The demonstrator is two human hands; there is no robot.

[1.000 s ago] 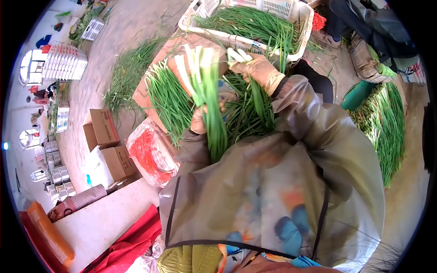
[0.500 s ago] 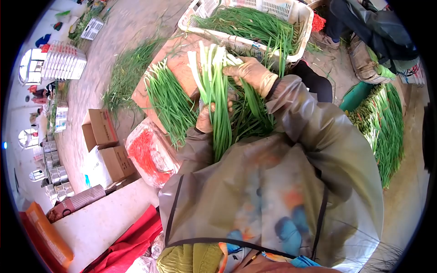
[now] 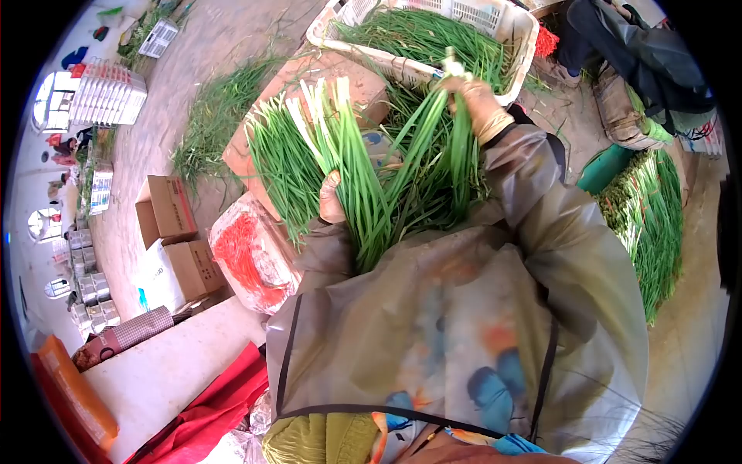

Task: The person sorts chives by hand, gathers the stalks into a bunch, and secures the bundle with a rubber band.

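Note:
My left hand is closed round a bunch of garlic chives, pale stems pointing up and green leaves hanging towards my apron. My gloved right hand grips a smaller clump of chives near its pale stem ends, apart from the left bunch and close to the crate's near edge. Against the left bunch lies a pile of chives on a reddish board. More loose leaves lie between and below my hands.
A white plastic crate of chives stands at the back. Red ties lie on a block at left, near cardboard boxes. Tied chives are stacked at right. Another person's dark clothing shows at upper right.
My right hand has moved right and up, away from the left bunch, drawing a clump of chives with it. My left hand, still holding its bunch, has shifted slightly left.

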